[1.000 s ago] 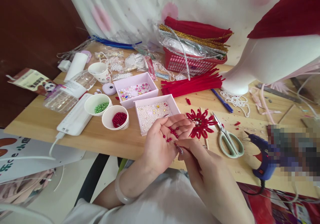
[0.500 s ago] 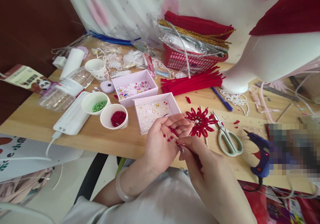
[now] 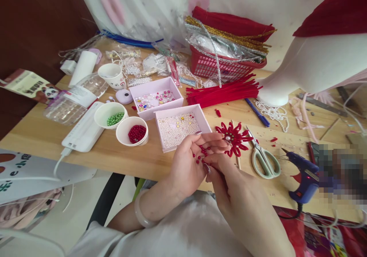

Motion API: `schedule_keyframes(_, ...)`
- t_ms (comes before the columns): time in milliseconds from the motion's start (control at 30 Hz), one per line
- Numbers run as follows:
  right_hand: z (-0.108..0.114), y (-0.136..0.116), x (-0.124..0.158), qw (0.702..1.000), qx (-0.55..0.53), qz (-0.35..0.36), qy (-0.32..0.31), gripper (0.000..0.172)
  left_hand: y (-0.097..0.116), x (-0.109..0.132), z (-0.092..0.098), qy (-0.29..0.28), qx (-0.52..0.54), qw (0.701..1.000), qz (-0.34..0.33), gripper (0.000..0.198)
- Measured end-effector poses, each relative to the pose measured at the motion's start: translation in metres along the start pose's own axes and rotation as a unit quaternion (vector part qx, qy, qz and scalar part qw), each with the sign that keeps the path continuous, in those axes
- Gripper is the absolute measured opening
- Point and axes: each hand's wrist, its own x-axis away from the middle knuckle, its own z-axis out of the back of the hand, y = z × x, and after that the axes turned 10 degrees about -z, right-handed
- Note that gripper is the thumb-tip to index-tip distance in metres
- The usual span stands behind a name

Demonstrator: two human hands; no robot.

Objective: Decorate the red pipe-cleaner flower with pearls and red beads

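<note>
My left hand [image 3: 190,165] is cupped palm up at the table's front edge, holding several small red beads [image 3: 201,152] in the palm. My right hand [image 3: 229,184] lies just right of it, its fingertips pinched together at the beads in the left palm. A red pipe-cleaner flower [image 3: 233,137] with a pearl centre lies on the table just beyond my fingers. A paper cup of red beads [image 3: 133,132] and a cup of green beads [image 3: 111,116] stand to the left.
Two pink trays [image 3: 180,127] of pearls and gems sit mid-table. Scissors [image 3: 263,155] and a blue glue gun [image 3: 302,173] lie to the right. A red basket [image 3: 223,67] of pipe cleaners, loose red stems [image 3: 223,92] and a white mannequin bust [image 3: 309,69] stand behind.
My right fingertips have moved up into the left palm among the beads. The left fingers have curled slightly inward.
</note>
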Motion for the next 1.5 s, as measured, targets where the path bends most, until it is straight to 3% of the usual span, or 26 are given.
schedule_keyframes(167, -0.003, 0.001, -0.002, 1.0, -0.004, 0.008, 0.004, 0.013, 0.001, 0.0, 0.004, 0.001, 0.001, 1.0, 0.019, 0.051)
schedule_keyframes(400, -0.007, 0.008, -0.001, 0.993, -0.116, 0.022, 0.014, 0.027, 0.001, -0.006, 0.01, 0.003, 0.007, 1.0, 0.023, 0.049)
schedule_keyframes(567, -0.015, 0.013, 0.0, 0.983, -0.176, 0.042, 0.044, 0.027, 0.003, -0.003, 0.007, 0.002, 0.025, 1.0, 0.014, 0.051)
schedule_keyframes(1100, -0.02, 0.017, -0.002, 0.973, -0.226, 0.037, 0.04, 0.023, 0.009, -0.006, 0.004, 0.028, 0.064, 0.998, -0.007, 0.052)
schedule_keyframes(1500, -0.025, 0.02, -0.006, 0.962, -0.25, 0.064, 0.084, 0.026, 0.025, -0.012, -0.001, 0.04, 0.091, 0.995, -0.032, 0.057)
